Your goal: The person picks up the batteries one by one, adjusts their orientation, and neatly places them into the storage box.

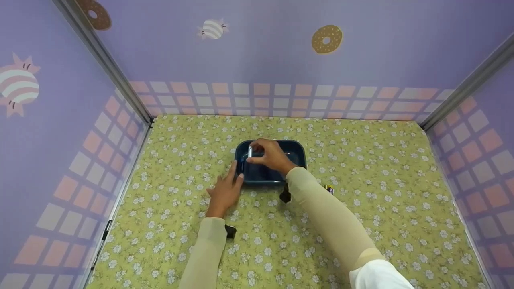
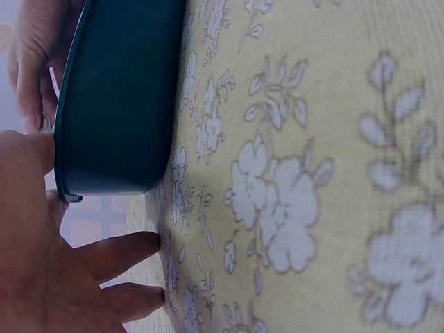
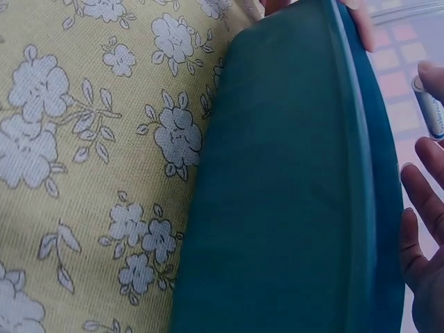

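Observation:
A dark teal plastic basin [image 1: 263,183] with rounded corners stands on the flowered cloth. Over its left part, my right hand [image 1: 271,154] pinches a small white battery [image 1: 250,152] between thumb and fingertips. In the right wrist view the battery [image 3: 430,109] shows a blue label and sits above the rim. My left hand [image 1: 225,192] lies at the basin's front left corner, its fingers fairly straight and touching the rim. The left wrist view shows two of its fingers [image 2: 121,253] reaching down to the cloth beside the basin's wall [image 2: 125,97].
A small yellow and purple item [image 1: 329,189] lies on the cloth [image 1: 381,200], right of the basin and partly behind my right forearm. Purple printed panels [image 1: 265,48] with metal edge rails enclose the back and both sides. Dark wrist cameras [image 1: 285,195] hang at both wrists.

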{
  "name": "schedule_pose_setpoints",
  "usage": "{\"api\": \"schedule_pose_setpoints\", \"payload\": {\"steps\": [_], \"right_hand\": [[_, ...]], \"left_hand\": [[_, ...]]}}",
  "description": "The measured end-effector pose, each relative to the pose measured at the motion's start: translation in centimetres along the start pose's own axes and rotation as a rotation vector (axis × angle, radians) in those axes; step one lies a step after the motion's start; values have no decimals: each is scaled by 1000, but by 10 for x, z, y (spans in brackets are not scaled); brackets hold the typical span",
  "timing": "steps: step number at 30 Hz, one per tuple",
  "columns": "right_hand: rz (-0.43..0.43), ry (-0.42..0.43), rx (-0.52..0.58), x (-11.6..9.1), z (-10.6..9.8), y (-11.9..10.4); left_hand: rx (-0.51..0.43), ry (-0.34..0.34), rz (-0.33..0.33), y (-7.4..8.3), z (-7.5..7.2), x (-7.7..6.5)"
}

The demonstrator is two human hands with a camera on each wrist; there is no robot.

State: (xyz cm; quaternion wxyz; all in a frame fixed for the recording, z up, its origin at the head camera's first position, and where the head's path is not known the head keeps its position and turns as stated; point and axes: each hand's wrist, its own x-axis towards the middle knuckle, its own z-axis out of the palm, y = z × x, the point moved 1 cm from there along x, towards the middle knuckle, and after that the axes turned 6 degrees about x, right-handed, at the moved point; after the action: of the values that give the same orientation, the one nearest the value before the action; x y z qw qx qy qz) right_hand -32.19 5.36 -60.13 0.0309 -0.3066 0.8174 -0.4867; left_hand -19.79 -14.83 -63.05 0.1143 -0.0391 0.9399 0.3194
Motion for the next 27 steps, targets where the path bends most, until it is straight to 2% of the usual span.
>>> {"api": "schedule_pose_setpoints", "payload": {"steps": [9,17,27], "right_hand": [[51,-45,-74,5,9,4],[76,-100,-160,2,21,14],[78,-142,-186,3,27,14]], "left_hand": [[19,9,6,0,1,1],[8,17,21,-1,2,-2],[2,23,26,-2,2,-1]]}}
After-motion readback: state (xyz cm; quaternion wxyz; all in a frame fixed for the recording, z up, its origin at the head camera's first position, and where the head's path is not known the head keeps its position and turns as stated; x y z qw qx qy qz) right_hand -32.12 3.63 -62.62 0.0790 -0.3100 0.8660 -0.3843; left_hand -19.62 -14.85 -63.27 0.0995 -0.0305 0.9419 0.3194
